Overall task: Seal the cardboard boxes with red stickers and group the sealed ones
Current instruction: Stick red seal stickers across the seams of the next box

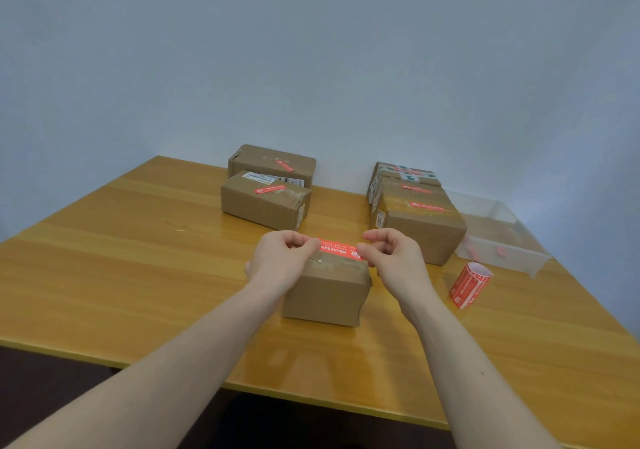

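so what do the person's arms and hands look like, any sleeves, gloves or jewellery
Both forearms are bare right down to the frame edge, with no sleeves in view. The left hand and right hand wear no gloves. No rings, watch or wristband show on the parts of either wrist or the fingers that are visible.

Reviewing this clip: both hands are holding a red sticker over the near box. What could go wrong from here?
1. The red sticker, pinched at its ends by the left hand and right hand, could land crooked or miss the seam of the near box.
2. Held stretched in the air, it could curl or stick to the fingers.
3. The sticker roll beside the right forearm could be knocked.
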